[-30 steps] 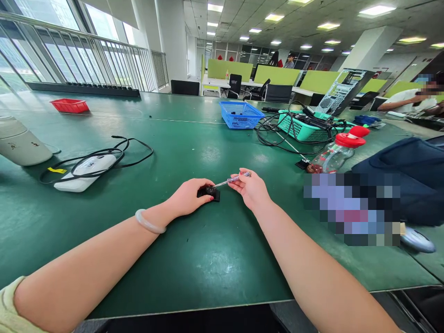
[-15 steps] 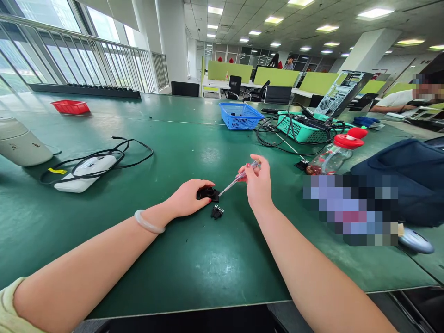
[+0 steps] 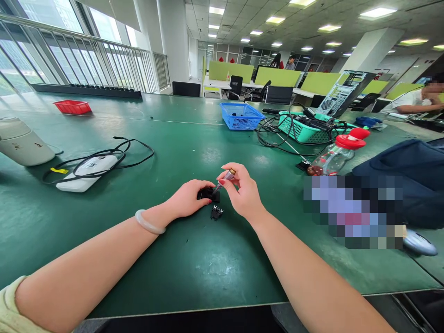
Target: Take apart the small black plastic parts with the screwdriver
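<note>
Near the middle of the green table point(image 3: 166, 273), my left hand point(image 3: 187, 198) is closed around a small black plastic part point(image 3: 215, 196), pressing it against the tabletop. My right hand point(image 3: 243, 190) grips a screwdriver point(image 3: 229, 175) with a clear handle between thumb and fingers. The screwdriver slants down to the left and its tip reaches the black part; the exact contact point is too small to make out. Just in front of that part lies a small black piece with metal prongs point(image 3: 217, 212), touched by neither hand.
To the left are a white power bank point(image 3: 86, 174) with a black cable and a pale bottle point(image 3: 24, 143). Farther back stand a red tray point(image 3: 72, 107), a blue basket point(image 3: 242, 117) and a teal basket point(image 3: 298, 127) with cables. A red-lidded jar point(image 3: 335, 157) and dark bag point(image 3: 402, 180) sit right.
My right hand has moved left and down, bringing the screwdriver from the black part's right edge onto it, more upright. My left hand keeps its hold in place.
</note>
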{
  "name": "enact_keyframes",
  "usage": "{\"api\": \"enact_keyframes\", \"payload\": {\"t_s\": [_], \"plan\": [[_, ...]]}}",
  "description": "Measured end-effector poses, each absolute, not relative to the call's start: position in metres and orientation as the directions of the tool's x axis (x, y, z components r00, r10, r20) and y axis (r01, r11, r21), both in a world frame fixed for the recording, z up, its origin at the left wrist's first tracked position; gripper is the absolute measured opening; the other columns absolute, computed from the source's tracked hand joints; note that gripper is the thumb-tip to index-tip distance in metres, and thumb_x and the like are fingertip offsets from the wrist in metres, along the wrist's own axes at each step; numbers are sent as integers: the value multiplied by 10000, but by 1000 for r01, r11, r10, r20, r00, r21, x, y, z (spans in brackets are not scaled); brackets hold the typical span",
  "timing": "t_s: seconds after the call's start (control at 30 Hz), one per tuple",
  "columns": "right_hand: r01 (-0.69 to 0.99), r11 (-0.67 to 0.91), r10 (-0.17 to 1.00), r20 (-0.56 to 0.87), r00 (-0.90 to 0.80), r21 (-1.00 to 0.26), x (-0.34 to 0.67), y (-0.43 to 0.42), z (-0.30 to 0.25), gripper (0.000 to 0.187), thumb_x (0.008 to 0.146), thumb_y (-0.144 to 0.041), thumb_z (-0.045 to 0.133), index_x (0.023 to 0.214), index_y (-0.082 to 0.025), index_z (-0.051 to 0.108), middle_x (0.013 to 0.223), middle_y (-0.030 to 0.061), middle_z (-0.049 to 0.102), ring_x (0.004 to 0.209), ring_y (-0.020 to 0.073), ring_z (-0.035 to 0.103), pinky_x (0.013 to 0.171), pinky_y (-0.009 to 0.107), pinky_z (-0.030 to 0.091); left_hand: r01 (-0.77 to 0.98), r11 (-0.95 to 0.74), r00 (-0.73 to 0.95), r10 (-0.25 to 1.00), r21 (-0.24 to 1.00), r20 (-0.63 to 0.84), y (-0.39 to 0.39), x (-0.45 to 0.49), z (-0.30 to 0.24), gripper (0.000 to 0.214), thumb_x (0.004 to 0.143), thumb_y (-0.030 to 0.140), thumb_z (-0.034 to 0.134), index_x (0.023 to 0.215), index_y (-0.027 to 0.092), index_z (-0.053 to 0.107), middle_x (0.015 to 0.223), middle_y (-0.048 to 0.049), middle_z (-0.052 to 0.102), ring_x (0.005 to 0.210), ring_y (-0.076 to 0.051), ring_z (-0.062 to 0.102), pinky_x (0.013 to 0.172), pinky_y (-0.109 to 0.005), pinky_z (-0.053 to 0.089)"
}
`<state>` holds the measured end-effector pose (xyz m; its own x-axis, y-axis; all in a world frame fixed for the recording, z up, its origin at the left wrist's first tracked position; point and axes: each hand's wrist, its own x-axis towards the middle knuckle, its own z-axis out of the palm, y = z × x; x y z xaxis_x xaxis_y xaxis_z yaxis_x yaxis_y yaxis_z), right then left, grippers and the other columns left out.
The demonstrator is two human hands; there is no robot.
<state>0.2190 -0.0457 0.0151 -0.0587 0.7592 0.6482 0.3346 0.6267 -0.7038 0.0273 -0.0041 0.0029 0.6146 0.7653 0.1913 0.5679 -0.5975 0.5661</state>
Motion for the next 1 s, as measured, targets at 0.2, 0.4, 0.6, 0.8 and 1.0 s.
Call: {"api": "enact_keyframes", "payload": {"t_s": [0.2,0.4,0.6,0.8,1.0], "plan": [[372,617,710,694,117,-694,222,-53,23,190,945,-328,557,1124,-290,507,841,-23,644,724,140,636,755,321,545,569,-612,621,758,549,202,-4,27,4,365,799,271,653,1162,248,682,1141,-39,747,1043,-244,679,982,-419,527],[361,580,785,619,-10,-730,217,-51,19,173,899,-301,601,1067,-292,562,817,-29,656,704,141,622,754,321,543,566,-611,621,758,554,202,-5,28,5,355,798,255,659,1152,247,688,1140,-44,748,1037,-246,684,969,-423,528],[400,567,794,606,-34,-720,218,-49,21,172,861,-280,660,1017,-296,589,794,-42,654,676,133,591,711,288,512,579,-636,631,746,510,212,-7,28,6,384,815,280,648,1197,251,680,1136,-46,744,1026,-250,677,963,-416,523],[440,493,823,567,44,-751,221,-46,23,200,851,-344,691,998,-285,569,715,-65,571,579,113,497,622,266,452,585,-675,630,727,449,273,-9,26,7,394,872,354,591,1242,233,654,1128,-71,722,1063,-261,637,998,-440,500],[382,578,767,640,50,-722,219,-53,25,208,911,-382,614,1070,-294,512,791,-38,624,622,128,559,637,287,475,554,-723,632,688,412,357,-12,24,12,374,936,377,519,1264,238,631,1180,-79,702,1115,-256,604,1031,-450,478]]}}
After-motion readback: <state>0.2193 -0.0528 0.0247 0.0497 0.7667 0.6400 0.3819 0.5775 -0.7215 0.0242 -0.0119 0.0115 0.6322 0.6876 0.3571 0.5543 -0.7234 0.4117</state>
